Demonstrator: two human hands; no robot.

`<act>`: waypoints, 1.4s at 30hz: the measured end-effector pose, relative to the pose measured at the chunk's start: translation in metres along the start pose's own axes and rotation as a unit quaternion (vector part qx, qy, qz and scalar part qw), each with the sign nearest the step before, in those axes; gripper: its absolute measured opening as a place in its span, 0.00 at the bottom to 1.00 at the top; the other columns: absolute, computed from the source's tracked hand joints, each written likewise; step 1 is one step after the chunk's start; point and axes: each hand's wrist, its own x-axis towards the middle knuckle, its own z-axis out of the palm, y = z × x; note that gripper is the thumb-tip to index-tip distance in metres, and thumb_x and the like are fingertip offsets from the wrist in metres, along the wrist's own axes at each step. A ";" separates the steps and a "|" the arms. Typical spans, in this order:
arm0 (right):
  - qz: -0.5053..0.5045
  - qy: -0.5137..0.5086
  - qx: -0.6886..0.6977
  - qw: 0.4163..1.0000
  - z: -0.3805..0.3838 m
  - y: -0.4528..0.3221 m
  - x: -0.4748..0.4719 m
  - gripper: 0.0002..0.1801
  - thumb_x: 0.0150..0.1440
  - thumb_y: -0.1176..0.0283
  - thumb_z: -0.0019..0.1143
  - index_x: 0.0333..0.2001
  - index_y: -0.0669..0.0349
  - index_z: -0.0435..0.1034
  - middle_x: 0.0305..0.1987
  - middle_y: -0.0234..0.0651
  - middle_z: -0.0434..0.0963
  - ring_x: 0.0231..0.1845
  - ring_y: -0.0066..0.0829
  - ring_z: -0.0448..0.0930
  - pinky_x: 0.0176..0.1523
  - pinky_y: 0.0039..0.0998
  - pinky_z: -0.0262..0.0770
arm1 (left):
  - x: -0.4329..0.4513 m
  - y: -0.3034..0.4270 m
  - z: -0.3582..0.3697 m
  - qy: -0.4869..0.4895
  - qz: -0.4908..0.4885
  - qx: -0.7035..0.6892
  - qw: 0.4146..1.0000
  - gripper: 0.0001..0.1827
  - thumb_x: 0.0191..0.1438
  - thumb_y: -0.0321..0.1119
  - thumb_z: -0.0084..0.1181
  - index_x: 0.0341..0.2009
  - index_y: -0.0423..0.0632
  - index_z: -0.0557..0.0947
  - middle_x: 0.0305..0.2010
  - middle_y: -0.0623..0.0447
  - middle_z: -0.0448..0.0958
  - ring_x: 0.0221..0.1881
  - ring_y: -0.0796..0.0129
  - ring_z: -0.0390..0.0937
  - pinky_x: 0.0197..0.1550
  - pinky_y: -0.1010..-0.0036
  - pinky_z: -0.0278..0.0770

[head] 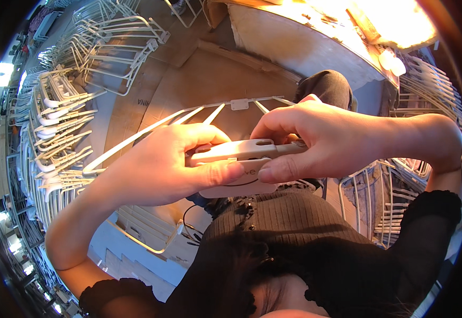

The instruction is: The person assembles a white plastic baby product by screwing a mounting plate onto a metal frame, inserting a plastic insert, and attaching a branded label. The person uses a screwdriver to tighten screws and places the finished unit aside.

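Both hands are on a cream plastic bracket (239, 150) held in front of my waist. My left hand (155, 167) grips its left end, fingers behind and thumb across the front. On the right end, my right hand (330, 135) pinches the piece between thumb and curled fingers. Below the bracket shows a pale rounded plate (239, 191) bearing writing, partly covered by both thumbs. A white tubular metal rack (135, 139) extends behind and beyond my hands, with a small white clip (239, 104) on its far bar. How bracket and rack join is hidden by my hands.
Stacked white wire racks (60, 135) line the left side, and more racks (425, 87) stand at right. A brightly lit worktable (286, 39) is at the upper right. Flattened cardboard (203, 75) covers the floor ahead. Another rack (147, 226) lies low at left.
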 end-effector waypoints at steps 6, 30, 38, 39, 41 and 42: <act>-0.031 0.019 0.044 0.998 0.004 0.010 -0.003 0.23 0.56 0.60 0.61 0.46 0.69 0.70 0.35 0.40 0.79 0.35 0.31 0.80 0.38 0.30 0.75 | 0.002 0.004 0.005 -0.033 -0.046 -0.096 0.994 0.22 0.54 0.47 0.63 0.43 0.40 0.82 0.30 0.54 0.78 0.31 0.76 0.71 0.35 0.77 0.70; 0.053 0.098 0.044 0.993 -0.033 -0.008 0.029 0.29 0.48 0.46 0.69 0.34 0.65 0.75 0.28 0.30 0.76 0.32 0.20 0.75 0.37 0.23 0.69 | 0.039 0.009 -0.031 0.003 -0.047 -0.120 0.992 0.20 0.53 0.48 0.63 0.37 0.42 0.86 0.31 0.55 0.80 0.35 0.78 0.73 0.40 0.77 0.71; -0.008 0.076 0.055 0.996 -0.090 -0.003 0.052 0.34 0.48 0.46 0.68 0.43 0.67 0.73 0.37 0.33 0.77 0.39 0.23 0.76 0.48 0.24 0.71 | 0.061 0.005 -0.085 0.007 0.001 0.005 1.000 0.28 0.57 0.57 0.56 0.42 0.42 0.82 0.37 0.57 0.79 0.39 0.78 0.73 0.44 0.77 0.71; -0.028 0.072 0.039 0.996 -0.092 0.003 0.054 0.34 0.48 0.48 0.69 0.46 0.67 0.72 0.39 0.34 0.77 0.41 0.24 0.76 0.50 0.25 0.71 | 0.061 0.000 -0.088 0.022 -0.001 0.031 0.999 0.28 0.56 0.58 0.56 0.42 0.43 0.83 0.35 0.57 0.79 0.37 0.78 0.73 0.42 0.76 0.70; -0.023 0.042 0.030 0.998 -0.098 0.010 0.052 0.32 0.50 0.52 0.69 0.49 0.67 0.71 0.41 0.35 0.76 0.44 0.26 0.76 0.53 0.26 0.70 | 0.058 0.000 -0.093 -0.006 0.016 0.013 1.000 0.30 0.55 0.59 0.59 0.43 0.40 0.82 0.35 0.57 0.79 0.37 0.79 0.72 0.42 0.77 0.69; -0.019 0.023 0.028 0.999 -0.097 0.010 0.053 0.32 0.50 0.54 0.69 0.50 0.67 0.70 0.43 0.35 0.76 0.45 0.27 0.76 0.54 0.26 0.70 | 0.056 -0.001 -0.092 -0.013 0.018 0.003 1.000 0.30 0.55 0.58 0.60 0.43 0.39 0.82 0.35 0.57 0.79 0.37 0.79 0.72 0.42 0.78 0.69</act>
